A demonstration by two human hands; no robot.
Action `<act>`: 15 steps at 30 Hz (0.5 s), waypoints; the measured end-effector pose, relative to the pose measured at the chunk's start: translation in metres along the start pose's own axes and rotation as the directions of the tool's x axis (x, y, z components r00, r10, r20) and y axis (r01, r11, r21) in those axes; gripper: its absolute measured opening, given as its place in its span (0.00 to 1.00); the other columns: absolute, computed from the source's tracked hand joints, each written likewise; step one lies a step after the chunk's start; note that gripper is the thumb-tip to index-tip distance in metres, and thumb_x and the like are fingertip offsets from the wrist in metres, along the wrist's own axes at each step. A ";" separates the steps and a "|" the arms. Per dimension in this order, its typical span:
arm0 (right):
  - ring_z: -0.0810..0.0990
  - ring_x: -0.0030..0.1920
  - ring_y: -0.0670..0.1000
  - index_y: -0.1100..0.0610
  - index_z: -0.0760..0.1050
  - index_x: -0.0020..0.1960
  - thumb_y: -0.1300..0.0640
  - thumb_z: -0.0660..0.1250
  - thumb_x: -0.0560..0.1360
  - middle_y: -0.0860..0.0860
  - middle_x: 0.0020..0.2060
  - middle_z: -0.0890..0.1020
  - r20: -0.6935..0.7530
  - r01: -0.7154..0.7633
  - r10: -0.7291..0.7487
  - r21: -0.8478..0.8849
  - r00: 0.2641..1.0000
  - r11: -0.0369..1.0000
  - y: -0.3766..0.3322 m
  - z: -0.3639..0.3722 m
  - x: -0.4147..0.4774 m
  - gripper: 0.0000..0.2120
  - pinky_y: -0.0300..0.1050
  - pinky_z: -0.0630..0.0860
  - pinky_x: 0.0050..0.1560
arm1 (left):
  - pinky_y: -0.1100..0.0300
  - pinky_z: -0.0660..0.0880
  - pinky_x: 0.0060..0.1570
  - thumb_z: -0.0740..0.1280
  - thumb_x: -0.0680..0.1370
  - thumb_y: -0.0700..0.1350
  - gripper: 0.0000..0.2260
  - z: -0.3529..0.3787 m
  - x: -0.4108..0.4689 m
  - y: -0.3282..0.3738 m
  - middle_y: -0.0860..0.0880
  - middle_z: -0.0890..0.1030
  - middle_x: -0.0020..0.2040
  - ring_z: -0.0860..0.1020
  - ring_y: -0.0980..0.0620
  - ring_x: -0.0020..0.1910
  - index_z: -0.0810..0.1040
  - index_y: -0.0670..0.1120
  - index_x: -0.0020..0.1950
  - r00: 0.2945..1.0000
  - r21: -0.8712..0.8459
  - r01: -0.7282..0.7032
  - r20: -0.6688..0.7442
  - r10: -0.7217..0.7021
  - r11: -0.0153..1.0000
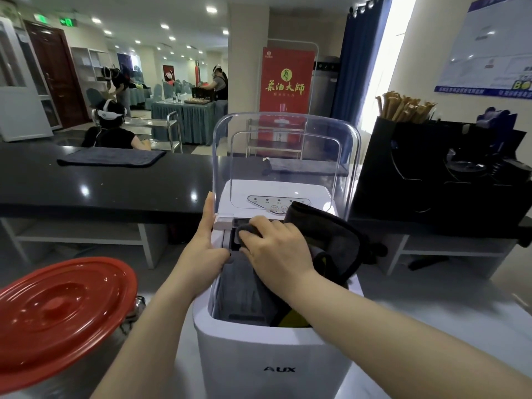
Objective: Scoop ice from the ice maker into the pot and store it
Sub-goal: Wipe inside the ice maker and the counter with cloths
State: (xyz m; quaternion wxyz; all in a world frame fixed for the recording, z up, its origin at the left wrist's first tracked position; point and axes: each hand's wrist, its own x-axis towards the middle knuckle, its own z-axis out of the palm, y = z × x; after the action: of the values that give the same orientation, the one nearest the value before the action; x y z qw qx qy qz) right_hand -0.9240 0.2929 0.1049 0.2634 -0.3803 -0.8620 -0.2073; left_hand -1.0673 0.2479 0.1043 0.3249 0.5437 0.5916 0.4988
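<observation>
A white ice maker (259,349) stands in front of me with its clear lid (285,145) raised upright. My left hand (208,240) holds the lid's left edge near the hinge, thumb up along the plastic. My right hand (276,249) grips a dark grey cloth (328,240) and presses it inside the top of the ice maker's opening. The cloth bunches up over the machine's right rim. No ice is visible. At lower left sits the pot, covered by a red lid (57,318).
A black counter (115,185) with a grey towel (109,159) runs behind the machine. A black organiser (431,174) with paper-wrapped straws stands at the right. People work at tables in the room beyond.
</observation>
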 end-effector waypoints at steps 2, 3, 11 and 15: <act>0.76 0.35 0.56 0.54 0.79 0.39 0.56 0.66 0.68 0.53 0.42 0.79 0.023 0.032 -0.030 -0.099 0.999 0.995 -0.003 0.000 -0.003 0.03 0.46 0.68 0.33 | 0.70 0.74 0.44 0.58 0.71 0.27 0.47 -0.001 0.001 -0.001 0.70 0.73 0.57 0.77 0.66 0.48 0.43 0.69 0.73 1.000 0.003 -0.003 0.002 0.003 1.000; 0.76 0.38 0.57 0.54 0.80 0.41 0.58 0.62 0.70 0.54 0.44 0.79 0.039 0.037 -0.032 -0.145 0.999 0.989 -0.006 0.000 -0.004 0.07 0.47 0.68 0.34 | 0.71 0.73 0.43 0.58 0.71 0.27 0.47 -0.001 0.001 -0.002 0.71 0.72 0.58 0.77 0.68 0.47 0.43 0.69 0.73 1.000 0.000 -0.001 0.004 0.001 1.000; 0.76 0.48 0.59 0.50 0.78 0.59 0.51 0.68 0.65 0.56 0.54 0.77 0.350 -0.044 0.179 -0.361 0.920 0.932 -0.020 -0.019 -0.010 0.21 0.51 0.73 0.41 | 0.76 0.71 0.39 0.58 0.71 0.27 0.47 -0.002 -0.001 -0.001 0.66 0.71 0.63 0.75 0.64 0.53 0.42 0.68 0.73 1.000 -0.002 -0.011 0.025 0.011 1.000; 0.68 0.58 0.60 0.56 0.66 0.68 0.57 0.59 0.75 0.58 0.62 0.67 0.343 -0.050 0.143 -0.266 0.928 0.963 -0.015 -0.025 -0.012 0.22 0.52 0.68 0.48 | 0.76 0.71 0.36 0.59 0.72 0.27 0.47 -0.002 -0.001 0.002 0.75 0.67 0.55 0.73 0.69 0.49 0.41 0.68 0.73 0.999 -0.023 0.002 0.037 -0.001 1.000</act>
State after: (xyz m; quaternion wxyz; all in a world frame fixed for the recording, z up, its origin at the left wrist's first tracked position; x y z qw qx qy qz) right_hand -0.9214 0.2630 0.1144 0.0609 -0.4842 -0.8422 -0.2292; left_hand -1.0682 0.2464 0.1064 0.3423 0.5487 0.5802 0.4952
